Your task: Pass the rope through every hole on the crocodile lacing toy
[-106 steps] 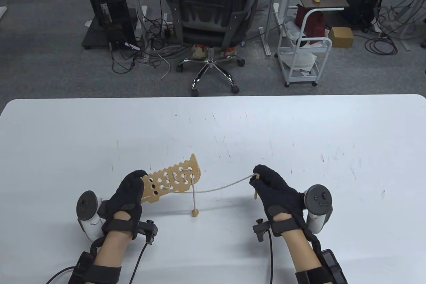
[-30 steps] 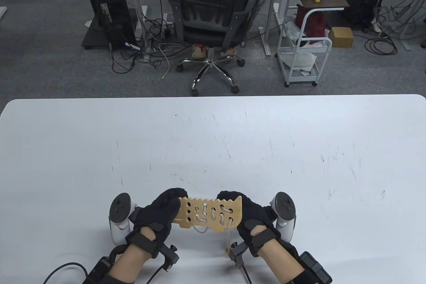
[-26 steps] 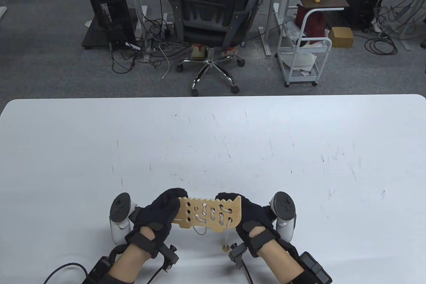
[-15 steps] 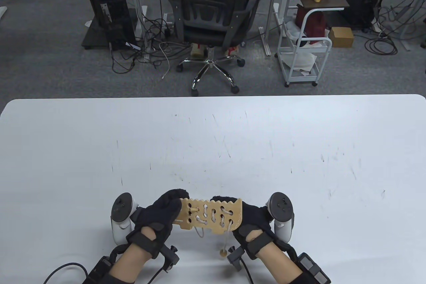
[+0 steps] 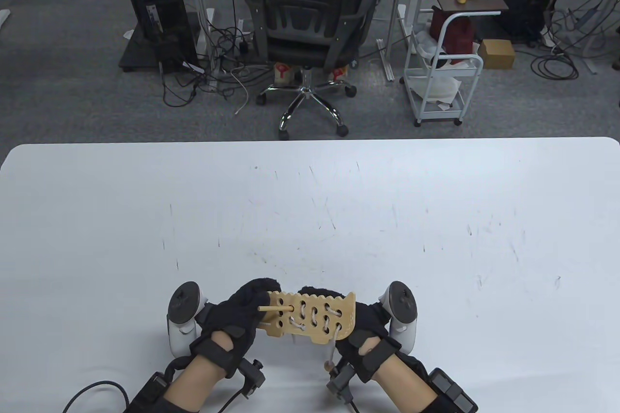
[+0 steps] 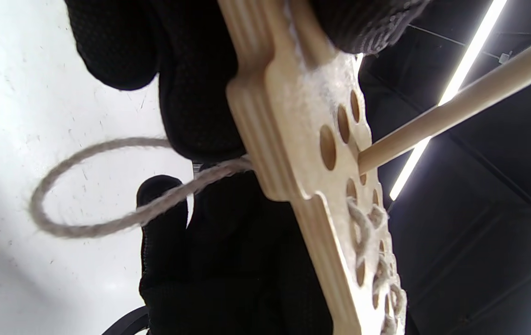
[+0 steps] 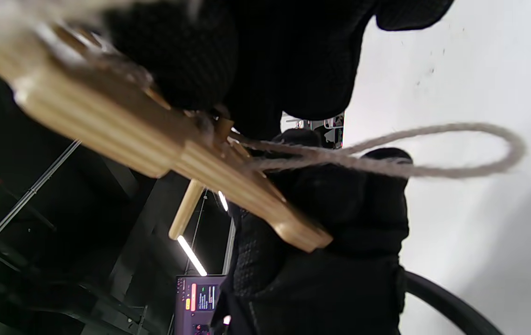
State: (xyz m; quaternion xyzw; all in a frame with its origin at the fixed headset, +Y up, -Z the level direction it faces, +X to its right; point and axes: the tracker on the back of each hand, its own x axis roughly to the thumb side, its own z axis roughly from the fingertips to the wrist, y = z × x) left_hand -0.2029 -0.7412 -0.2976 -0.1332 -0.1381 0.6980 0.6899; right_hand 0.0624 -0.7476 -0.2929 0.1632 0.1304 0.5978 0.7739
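While hands (image 5: pixel 310 316) grip crocodile toy (image 5: pixel 315 318), wooden needle (image 5: pixel 276 308) protruding

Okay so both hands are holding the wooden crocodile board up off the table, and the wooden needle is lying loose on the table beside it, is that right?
Not quite. Both hands do hold the crocodile board off the table, but the wooden needle is not lying loose: the table view and left wrist view show it poking through a hole near the left hand.
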